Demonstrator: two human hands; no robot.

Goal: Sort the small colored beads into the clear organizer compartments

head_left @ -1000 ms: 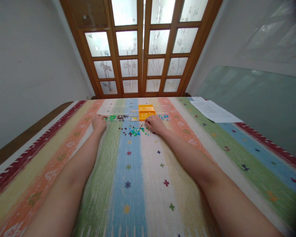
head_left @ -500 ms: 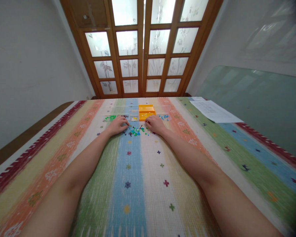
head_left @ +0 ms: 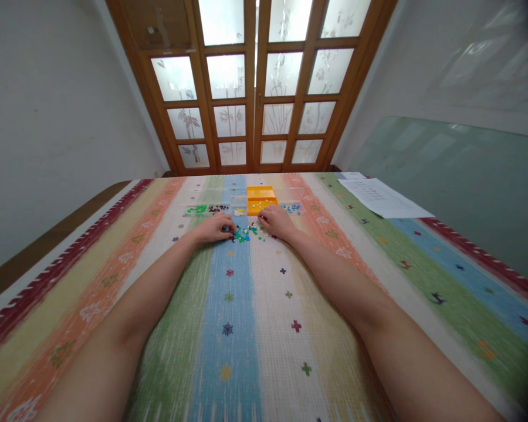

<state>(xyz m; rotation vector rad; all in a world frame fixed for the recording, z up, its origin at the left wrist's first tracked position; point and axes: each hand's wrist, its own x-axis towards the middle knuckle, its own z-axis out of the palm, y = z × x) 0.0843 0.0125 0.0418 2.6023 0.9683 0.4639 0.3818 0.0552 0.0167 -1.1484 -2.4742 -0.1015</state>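
Observation:
A small pile of tiny coloured pieces (head_left: 245, 233), green, blue and dark red, lies on the striped cloth far out in front of me. My left hand (head_left: 215, 227) rests palm down at the pile's left edge, fingertips drawn together on the pieces. My right hand (head_left: 278, 221) lies at the pile's right edge with its fingers curled down; what they hold is too small to see. Just behind the pile stands a clear compartment box (head_left: 211, 208) with green, dark red, yellowish and blue pieces sorted apart, and an orange tray (head_left: 260, 198) in its middle.
A striped woven cloth (head_left: 229, 328) covers the whole table. A white printed sheet (head_left: 382, 198) lies at the far right. Wooden glass-paned doors (head_left: 255, 88) stand behind the table, and a greenish glass panel (head_left: 457, 176) leans on the right wall.
My left hand has moved right from the green compartment at the box's left end to the loose pile. My right hand has stayed at the pile.

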